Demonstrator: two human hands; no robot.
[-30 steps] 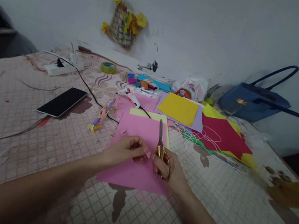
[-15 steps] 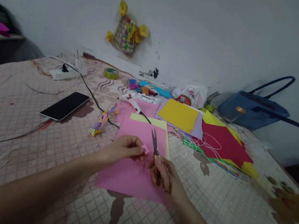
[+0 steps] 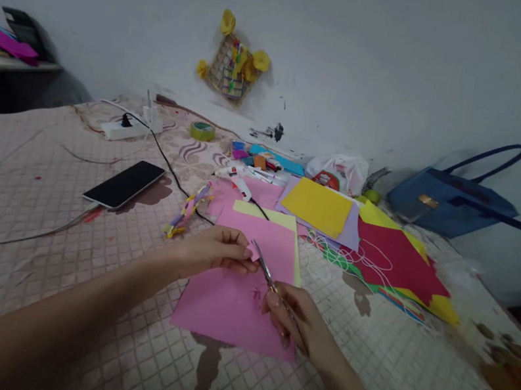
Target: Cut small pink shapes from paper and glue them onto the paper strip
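Note:
Between its thumb and fingers my left hand pinches a small piece of pink paper. My right hand is closed round the handles of a pair of scissors, whose blades point up and left and meet the small piece. Whether the blades have cut into it I cannot tell. Below both hands lies a large pink sheet with a few tiny pink scraps on it. A pale yellow sheet shows from under its upper and right edges.
Beyond the sheets lie a glue gun, a braided paper strip and a yellow sheet. White string tangles over coloured paper at right. On the left are a tablet and a power strip. A blue handbag leans by the wall.
The scissors have tilted left, and their blades have come onto the small pink piece, where they stood apart from it before. The view has shifted slightly.

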